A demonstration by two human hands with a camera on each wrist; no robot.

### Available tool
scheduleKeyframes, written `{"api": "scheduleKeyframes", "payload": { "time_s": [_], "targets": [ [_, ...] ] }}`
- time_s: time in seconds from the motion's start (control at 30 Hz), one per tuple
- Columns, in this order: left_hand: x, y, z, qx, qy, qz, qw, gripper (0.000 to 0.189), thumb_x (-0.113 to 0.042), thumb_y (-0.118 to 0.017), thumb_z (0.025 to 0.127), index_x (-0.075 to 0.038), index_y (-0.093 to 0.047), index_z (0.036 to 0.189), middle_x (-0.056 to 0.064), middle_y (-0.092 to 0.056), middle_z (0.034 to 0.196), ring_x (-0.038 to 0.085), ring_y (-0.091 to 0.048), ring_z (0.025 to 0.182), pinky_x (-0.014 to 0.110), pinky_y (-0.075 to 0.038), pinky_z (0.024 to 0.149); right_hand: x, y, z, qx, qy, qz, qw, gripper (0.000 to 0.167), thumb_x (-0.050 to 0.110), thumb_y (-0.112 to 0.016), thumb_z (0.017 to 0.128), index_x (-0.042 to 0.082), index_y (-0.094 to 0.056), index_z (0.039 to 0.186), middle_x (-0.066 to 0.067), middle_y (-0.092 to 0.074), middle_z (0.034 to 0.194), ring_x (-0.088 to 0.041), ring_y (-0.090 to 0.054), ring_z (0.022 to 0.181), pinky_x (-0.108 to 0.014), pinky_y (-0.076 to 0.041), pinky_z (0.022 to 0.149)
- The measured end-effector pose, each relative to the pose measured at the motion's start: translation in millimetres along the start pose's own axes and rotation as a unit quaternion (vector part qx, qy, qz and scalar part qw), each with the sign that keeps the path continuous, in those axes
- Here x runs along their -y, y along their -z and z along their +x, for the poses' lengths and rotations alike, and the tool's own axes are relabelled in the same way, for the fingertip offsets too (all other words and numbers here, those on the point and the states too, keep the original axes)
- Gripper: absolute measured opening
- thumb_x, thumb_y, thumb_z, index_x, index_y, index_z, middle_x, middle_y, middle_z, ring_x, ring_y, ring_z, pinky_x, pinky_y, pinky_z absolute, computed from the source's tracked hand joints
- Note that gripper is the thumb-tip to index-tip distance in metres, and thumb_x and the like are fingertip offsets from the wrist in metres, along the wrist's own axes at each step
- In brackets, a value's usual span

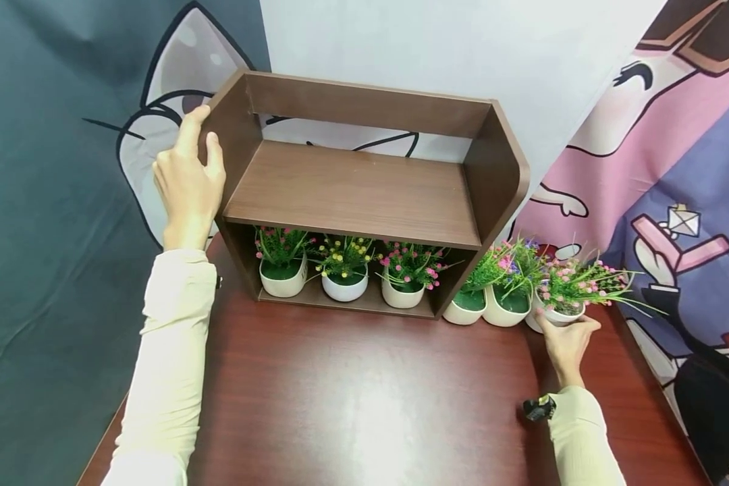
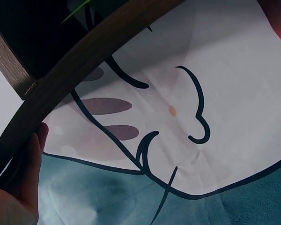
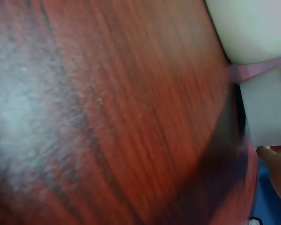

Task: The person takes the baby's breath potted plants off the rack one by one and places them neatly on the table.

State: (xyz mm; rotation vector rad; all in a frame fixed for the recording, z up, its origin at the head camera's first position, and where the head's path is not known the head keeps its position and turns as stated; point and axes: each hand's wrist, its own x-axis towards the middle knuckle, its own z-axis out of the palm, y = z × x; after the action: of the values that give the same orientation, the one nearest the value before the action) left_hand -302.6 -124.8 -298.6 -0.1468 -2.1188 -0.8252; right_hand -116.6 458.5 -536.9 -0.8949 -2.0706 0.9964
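Head view: the red-brown tabletop (image 1: 352,378) runs wide toward 6 o'clock, its edge passing near the right hand (image 1: 568,341).
Toward 10 o'clock, the left hand (image 1: 188,175) grips the brown two-tier shelf (image 1: 352,189) by its side panel (image 1: 235,128); the shelf's long axis runs 9 to 3. Between 3 and 4, the right hand holds a pink-flowered plant's white pot (image 1: 560,317) between thumb and fingers, long sprays leaning toward 3.

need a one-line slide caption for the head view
Left hand touching the side of a brown shelf, right hand holding a pink-flowered potted plant.
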Motion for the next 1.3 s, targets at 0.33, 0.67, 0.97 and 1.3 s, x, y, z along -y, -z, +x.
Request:
{"api": "scheduleKeyframes", "payload": {
  "time_s": [0.33,0.67,0.97,1.3],
  "targets": [
    [-8.2,-6.0,2.7,0.002,-0.006,-0.001,1.0000,0.035,-0.026,-0.045,0.096,-0.024,-0.056,0.129,0.011,-0.067,0.106,0.033,-0.042,0.053,0.040,-0.029,0.058,-1.1,11.3,4.9,0.081,0.051,-0.046,0.9944,0.086,0.025,-0.075,0.074,-0.008,-0.024,0.134,-0.033,-0.035,0.125,-0.052,-0.038,0.112,-0.053,-0.026,0.098],
    [-6.3,-9.3,2.8,0.009,0.004,0.005,0.9999,0.035,-0.025,-0.045,0.096,-0.021,-0.056,0.130,0.008,-0.065,0.113,0.016,-0.030,0.050,0.038,-0.029,0.056,11.7,34.7,-27.5,0.124,-0.062,-0.024,0.9901,0.088,0.029,-0.067,0.082,0.004,-0.011,0.146,-0.020,-0.029,0.146,-0.036,-0.035,0.128,-0.045,-0.031,0.100],
    [-11.1,9.0,-1.9,-0.002,0.021,0.016,0.9996,0.033,-0.020,-0.047,0.096,-0.017,-0.058,0.127,0.019,-0.066,0.089,-0.006,-0.011,0.046,0.032,-0.024,0.055,88.1,51.2,-100.1,0.273,-0.008,-0.034,0.9613,0.099,0.034,-0.065,0.086,0.003,0.005,0.148,-0.028,-0.018,0.148,-0.046,-0.028,0.129,-0.054,-0.028,0.098],
    [-1.2,-0.1,0.7,0.011,0.015,0.017,0.9997,0.035,-0.025,-0.046,0.096,-0.020,-0.056,0.129,0.015,-0.068,0.094,0.002,-0.017,0.045,0.031,-0.021,0.053,125.2,-4.3,-185.8,0.271,0.077,0.097,0.9547,0.083,0.015,-0.075,0.079,0.003,-0.025,0.144,-0.022,-0.039,0.138,-0.038,-0.042,0.122,-0.046,-0.037,0.095]
  ]
}}
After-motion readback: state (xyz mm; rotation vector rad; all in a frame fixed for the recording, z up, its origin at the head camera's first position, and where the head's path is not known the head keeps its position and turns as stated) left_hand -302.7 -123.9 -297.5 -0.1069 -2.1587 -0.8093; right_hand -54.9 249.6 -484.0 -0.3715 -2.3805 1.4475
